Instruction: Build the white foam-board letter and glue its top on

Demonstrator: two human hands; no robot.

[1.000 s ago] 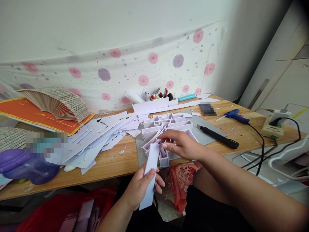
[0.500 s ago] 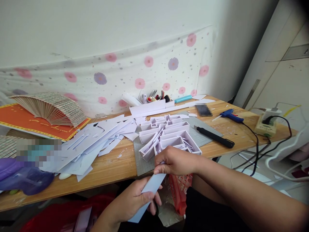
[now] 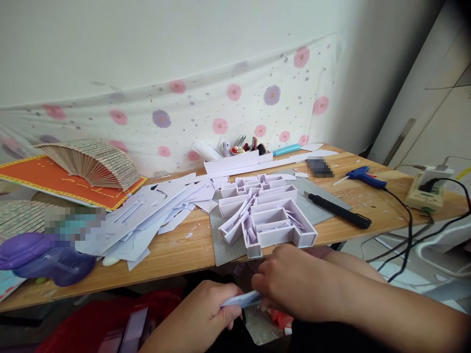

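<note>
Below the table's front edge, my left hand (image 3: pixel 217 309) pinches a narrow white strip of card (image 3: pixel 241 299) between thumb and fingers. My right hand (image 3: pixel 281 279) is closed around the strip's other end, and its fingertips are partly hidden. The strip now shows nearly edge-on. Just beyond my hands, a white card structure (image 3: pixel 275 238) of open-topped, walled compartments rests on the grey cutting mat (image 3: pixel 224 250). Thin card offcuts lie inside several compartments. To its right is a black utility knife (image 3: pixel 338 211).
A blue glue gun (image 3: pixel 368 177) lies at the right, its cord running near a power strip (image 3: pixel 425 189). Cut white sheets (image 3: pixel 147 220) are heaped at the left, beside a folding fan (image 3: pixel 91 164) and a purple object (image 3: pixel 55 260). A red bag (image 3: pixel 91 323) sits below.
Both hands have lowered with the strip, which has turned from showing its broad face to nearly edge-on. The view has shifted slightly, uncovering the structure's front.
</note>
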